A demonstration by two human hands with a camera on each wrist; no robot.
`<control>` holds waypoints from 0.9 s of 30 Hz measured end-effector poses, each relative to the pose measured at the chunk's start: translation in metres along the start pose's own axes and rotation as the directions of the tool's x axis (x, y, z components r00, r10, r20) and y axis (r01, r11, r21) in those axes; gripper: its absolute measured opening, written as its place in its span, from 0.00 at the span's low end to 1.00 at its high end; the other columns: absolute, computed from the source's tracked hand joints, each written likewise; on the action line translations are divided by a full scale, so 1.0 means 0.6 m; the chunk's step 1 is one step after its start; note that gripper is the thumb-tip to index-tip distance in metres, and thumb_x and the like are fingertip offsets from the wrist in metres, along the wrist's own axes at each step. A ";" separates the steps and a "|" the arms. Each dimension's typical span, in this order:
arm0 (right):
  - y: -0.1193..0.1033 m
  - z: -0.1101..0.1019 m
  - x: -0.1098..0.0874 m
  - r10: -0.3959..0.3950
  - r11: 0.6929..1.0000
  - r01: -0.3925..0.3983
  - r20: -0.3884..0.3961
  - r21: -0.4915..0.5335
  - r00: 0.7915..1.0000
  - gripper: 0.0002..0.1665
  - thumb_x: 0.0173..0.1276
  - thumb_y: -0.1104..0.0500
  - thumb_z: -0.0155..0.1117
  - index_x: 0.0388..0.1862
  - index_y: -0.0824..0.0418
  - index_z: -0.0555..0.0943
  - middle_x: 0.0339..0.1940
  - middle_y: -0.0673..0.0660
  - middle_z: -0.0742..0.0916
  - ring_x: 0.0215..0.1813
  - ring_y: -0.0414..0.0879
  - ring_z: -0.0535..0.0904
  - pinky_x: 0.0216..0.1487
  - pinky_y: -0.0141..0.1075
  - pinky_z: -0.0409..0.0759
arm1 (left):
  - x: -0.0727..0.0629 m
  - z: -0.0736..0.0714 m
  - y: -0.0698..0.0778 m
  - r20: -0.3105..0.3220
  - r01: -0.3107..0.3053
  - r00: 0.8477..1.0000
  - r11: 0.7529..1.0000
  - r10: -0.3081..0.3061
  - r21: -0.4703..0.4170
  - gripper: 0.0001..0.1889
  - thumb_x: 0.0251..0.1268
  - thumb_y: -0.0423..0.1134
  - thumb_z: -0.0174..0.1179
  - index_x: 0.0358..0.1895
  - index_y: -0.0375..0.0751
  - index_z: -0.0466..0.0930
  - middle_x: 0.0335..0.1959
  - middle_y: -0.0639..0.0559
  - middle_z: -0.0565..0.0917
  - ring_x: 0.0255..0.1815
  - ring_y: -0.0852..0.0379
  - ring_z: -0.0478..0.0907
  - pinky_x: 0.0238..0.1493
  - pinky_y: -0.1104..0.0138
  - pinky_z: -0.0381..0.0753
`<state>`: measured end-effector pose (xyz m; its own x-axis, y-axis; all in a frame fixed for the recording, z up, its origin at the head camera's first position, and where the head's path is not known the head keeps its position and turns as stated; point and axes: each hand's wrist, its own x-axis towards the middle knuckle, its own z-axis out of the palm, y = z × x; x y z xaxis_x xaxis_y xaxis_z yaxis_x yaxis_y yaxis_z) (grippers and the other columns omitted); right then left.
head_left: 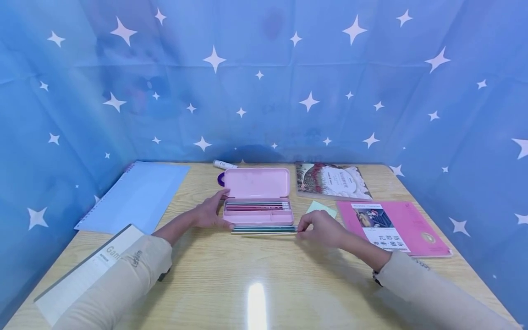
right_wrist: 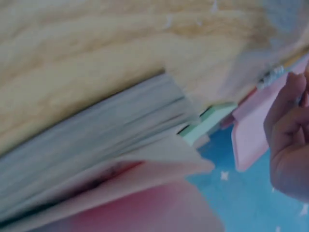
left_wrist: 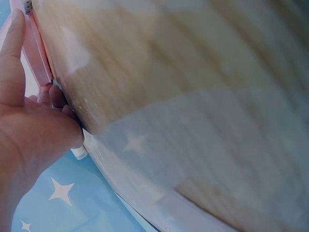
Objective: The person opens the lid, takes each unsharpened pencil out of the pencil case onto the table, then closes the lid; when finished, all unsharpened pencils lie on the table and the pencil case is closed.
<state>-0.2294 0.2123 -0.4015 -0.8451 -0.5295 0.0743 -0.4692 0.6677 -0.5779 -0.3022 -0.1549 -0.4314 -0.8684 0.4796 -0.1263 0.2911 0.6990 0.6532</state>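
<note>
The pink pencil case stood open near the middle of the surface, its lid tipped back toward twelve o'clock. Taking the case as the centre of the dial, several dark and red pencils lay side by side in its long rear compartment. At six o'clock, just beside its near edge, a row of dark pencils lay crosswise on the surface, and nearest to the person was a yellowish pencil, slightly angled.

The right hand, at four o'clock, was narrow, thumb and finger pinching the yellowish pencil at its three o'clock end. The left hand, between eight and nine, was spread wide along the side of the case, fingers by the hinge and thumb by the near corner.

A green note pad lay at three o'clock, near the right hand. The pink book was farther out between three and four, and an illustrated book between two and three. Between ten and eleven were a purple ring, partly behind the lid, and a white tube. A spiral-bound pad lay at nine, and a pale notebook at eight, partly under the left sleeve.
</note>
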 end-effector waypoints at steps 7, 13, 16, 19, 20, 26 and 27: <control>-0.001 0.021 0.006 -0.011 0.997 0.008 -0.046 -0.071 0.999 0.06 0.60 0.62 0.75 0.25 0.55 0.85 0.23 0.43 0.86 0.27 0.38 0.76 0.30 0.31 0.75 | 0.001 0.002 -0.002 0.001 -0.002 1.000 1.000 0.002 -0.008 0.65 0.47 0.58 0.76 0.80 0.47 0.38 0.77 0.41 0.58 0.78 0.39 0.49 0.74 0.42 0.46; -0.005 0.023 0.010 0.009 0.998 -0.014 -0.072 -0.068 0.997 0.06 0.58 0.66 0.74 0.25 0.57 0.86 0.26 0.45 0.85 0.30 0.39 0.76 0.33 0.32 0.76 | 0.002 0.000 0.003 0.001 0.000 1.000 1.000 0.000 -0.008 0.65 0.47 0.59 0.76 0.80 0.47 0.38 0.77 0.41 0.57 0.79 0.39 0.49 0.75 0.43 0.46; -0.005 0.023 0.011 0.021 0.998 -0.026 -0.071 -0.062 0.997 0.06 0.58 0.66 0.73 0.25 0.58 0.86 0.25 0.45 0.85 0.31 0.38 0.76 0.34 0.32 0.77 | 0.002 -0.002 0.005 0.000 -0.005 1.000 1.000 0.005 -0.015 0.65 0.47 0.58 0.77 0.80 0.45 0.38 0.77 0.40 0.58 0.78 0.39 0.49 0.75 0.43 0.46; -0.006 0.024 0.011 0.023 0.998 -0.027 -0.068 -0.062 0.997 0.06 0.57 0.67 0.74 0.24 0.58 0.85 0.23 0.45 0.84 0.28 0.37 0.75 0.31 0.31 0.77 | 0.003 -0.002 0.004 0.000 -0.010 1.000 1.000 0.010 -0.018 0.65 0.47 0.57 0.77 0.80 0.45 0.38 0.77 0.40 0.58 0.78 0.39 0.49 0.75 0.44 0.46; -0.006 0.025 0.012 0.021 0.998 -0.026 -0.067 -0.064 0.997 0.07 0.57 0.67 0.74 0.23 0.58 0.85 0.23 0.45 0.84 0.28 0.37 0.75 0.31 0.31 0.77 | 0.003 -0.002 0.004 0.001 -0.012 1.000 1.000 0.012 -0.020 0.65 0.47 0.57 0.77 0.80 0.45 0.38 0.77 0.40 0.58 0.78 0.39 0.49 0.75 0.44 0.46; -0.006 0.029 0.016 0.031 0.995 -0.038 -0.072 -0.093 0.997 0.09 0.56 0.66 0.75 0.22 0.57 0.82 0.21 0.45 0.83 0.27 0.36 0.75 0.31 0.31 0.77 | 0.003 0.000 0.004 0.006 0.006 1.000 1.000 -0.006 -0.011 0.65 0.47 0.58 0.77 0.80 0.46 0.38 0.78 0.41 0.56 0.79 0.39 0.48 0.75 0.42 0.45; -0.006 0.028 0.016 0.041 0.994 -0.048 -0.073 -0.101 0.997 0.09 0.55 0.65 0.75 0.22 0.56 0.82 0.21 0.44 0.83 0.27 0.36 0.75 0.31 0.31 0.77 | 0.003 0.000 0.004 0.005 0.008 1.000 1.000 -0.008 -0.009 0.65 0.47 0.58 0.77 0.80 0.47 0.38 0.78 0.41 0.56 0.79 0.39 0.48 0.75 0.42 0.45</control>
<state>-0.2317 0.1958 -0.4125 -0.8798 -0.4626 0.1095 -0.4517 0.7417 -0.4958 -0.3029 -0.1526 -0.4301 -0.8686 0.4767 -0.1356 0.2804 0.6983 0.6586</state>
